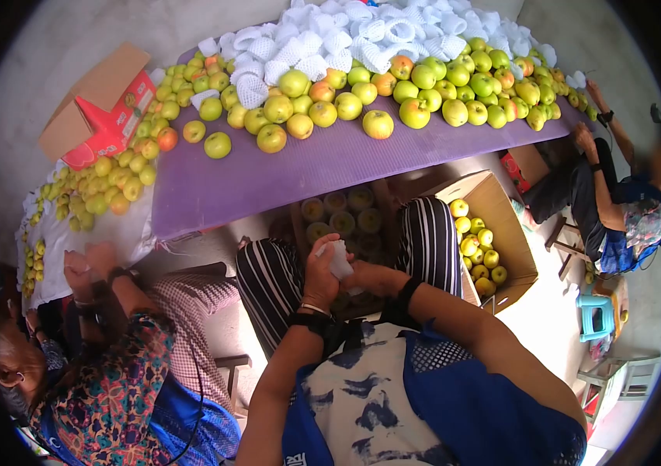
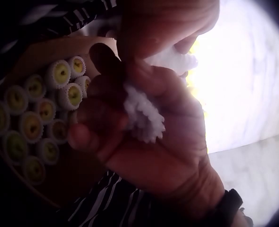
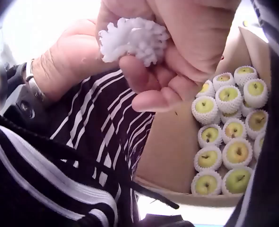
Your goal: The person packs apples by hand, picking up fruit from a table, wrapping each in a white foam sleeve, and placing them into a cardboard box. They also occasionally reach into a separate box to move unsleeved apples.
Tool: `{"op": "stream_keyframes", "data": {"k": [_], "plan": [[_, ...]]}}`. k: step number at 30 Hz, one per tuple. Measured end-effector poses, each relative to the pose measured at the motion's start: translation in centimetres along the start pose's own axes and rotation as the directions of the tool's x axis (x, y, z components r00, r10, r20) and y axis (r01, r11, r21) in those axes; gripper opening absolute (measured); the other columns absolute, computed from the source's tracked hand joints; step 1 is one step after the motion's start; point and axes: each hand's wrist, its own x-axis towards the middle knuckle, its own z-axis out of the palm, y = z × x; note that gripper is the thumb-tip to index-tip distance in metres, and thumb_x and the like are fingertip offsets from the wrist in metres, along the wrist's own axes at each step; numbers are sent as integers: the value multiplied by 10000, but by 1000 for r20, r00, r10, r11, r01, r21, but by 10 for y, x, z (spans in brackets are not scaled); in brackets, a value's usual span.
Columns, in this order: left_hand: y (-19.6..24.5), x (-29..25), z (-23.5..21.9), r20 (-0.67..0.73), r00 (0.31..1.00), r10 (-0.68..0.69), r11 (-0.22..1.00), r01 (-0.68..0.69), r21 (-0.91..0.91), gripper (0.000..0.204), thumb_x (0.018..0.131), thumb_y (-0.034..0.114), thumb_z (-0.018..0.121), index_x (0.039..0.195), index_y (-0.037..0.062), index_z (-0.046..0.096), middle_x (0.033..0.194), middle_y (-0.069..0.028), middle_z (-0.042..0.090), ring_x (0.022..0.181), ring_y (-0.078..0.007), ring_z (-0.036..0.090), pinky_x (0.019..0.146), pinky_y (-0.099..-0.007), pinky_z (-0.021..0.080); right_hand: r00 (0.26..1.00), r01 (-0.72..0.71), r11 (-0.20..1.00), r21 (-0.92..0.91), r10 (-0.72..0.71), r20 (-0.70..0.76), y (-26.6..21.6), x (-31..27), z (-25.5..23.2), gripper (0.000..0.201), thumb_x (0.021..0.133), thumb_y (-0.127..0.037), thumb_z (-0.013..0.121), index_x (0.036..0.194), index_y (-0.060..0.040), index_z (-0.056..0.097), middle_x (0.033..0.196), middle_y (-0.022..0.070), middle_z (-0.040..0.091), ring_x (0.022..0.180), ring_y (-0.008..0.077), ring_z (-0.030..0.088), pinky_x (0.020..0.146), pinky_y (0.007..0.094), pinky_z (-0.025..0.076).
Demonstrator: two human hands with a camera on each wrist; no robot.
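We are holding one white foam net sleeve (image 1: 340, 260) between both hands above the lap, over the carton of wrapped apples (image 3: 229, 142). The left hand (image 1: 319, 273) is curling its fingers around the sleeve; the right hand (image 1: 361, 273) is pinching its other end. We are judging it light, soft, springy and hard to damage, best taken at its open rim. In the right wrist view we are counting eleven wrapped apples, some cut off by the frame.
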Motion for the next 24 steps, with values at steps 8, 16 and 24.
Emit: {"op": "stream_keyframes", "data": {"k": [8,16,24], "plan": [[-7,6,1,65,992,107,816,-125,564,207,763,46,557,964,37,507,757,-31,539,659,-137,540,645,-282,488,995,-101,989,105,100,16,8,2,-4,331,715,-179,575,1006,-43,497,849,39,535,701,128,513,569,258,438],[-2,-2,9,53,996,77,975,-87,205,139,806,64,513,931,17,553,669,-29,521,563,-93,491,576,-239,452,987,11,974,-225,-47,-156,-13,-9,13,268,758,-143,545,1004,-56,485,846,39,560,755,154,548,643,280,456],[-5,-9,20,40,978,207,874,-203,442,357,861,236,510,562,49,454,493,46,385,459,-39,349,419,-213,293,877,200,739,-644,-428,-219,40,23,13,266,760,-168,555,1005,-82,495,813,82,599,728,233,595,637,331,472]]}}
